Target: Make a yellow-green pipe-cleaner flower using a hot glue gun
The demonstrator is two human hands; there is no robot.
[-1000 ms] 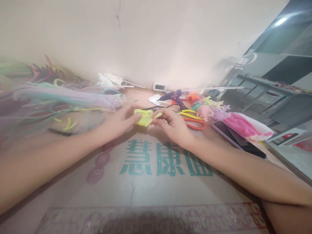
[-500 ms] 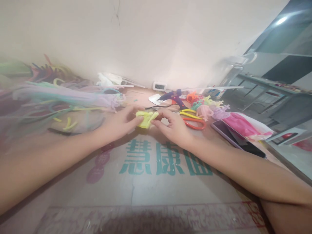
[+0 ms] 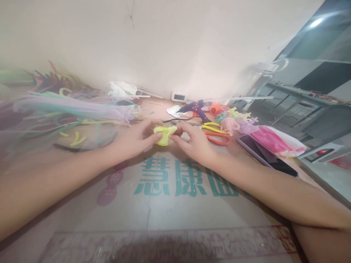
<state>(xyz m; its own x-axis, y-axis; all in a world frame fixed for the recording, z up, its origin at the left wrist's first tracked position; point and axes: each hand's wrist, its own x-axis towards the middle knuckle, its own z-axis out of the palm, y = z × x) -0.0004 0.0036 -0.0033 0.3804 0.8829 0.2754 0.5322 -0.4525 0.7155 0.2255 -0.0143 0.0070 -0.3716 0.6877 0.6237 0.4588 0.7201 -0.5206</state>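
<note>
A small yellow piece of bent pipe cleaners (image 3: 164, 136) is held above the table between both hands, its exact form hard to make out. My left hand (image 3: 144, 137) pinches its left side, thumb in front and fingers curled behind. On the right edge, my right hand (image 3: 190, 140) grips it between thumb and forefinger. Just beyond the right hand lie yellow-handled pliers (image 3: 212, 128) and orange-handled scissors (image 3: 219, 138), their front ends partly hidden. A purple glue gun (image 3: 195, 109) rests behind them.
Bundles of pastel pipe cleaners (image 3: 74, 106) spread over the left side. A small white digital clock (image 3: 179, 96) stands by the wall. To the right are finished-looking pipe-cleaner shapes (image 3: 230, 124), a phone (image 3: 267, 155) and a pink bag (image 3: 276, 140). The table cover (image 3: 164, 215) bears printed characters.
The yellow piece has turned slightly in my fingers, and its strip on the right is now folded in closer. Both hands stay nearly in place.
</note>
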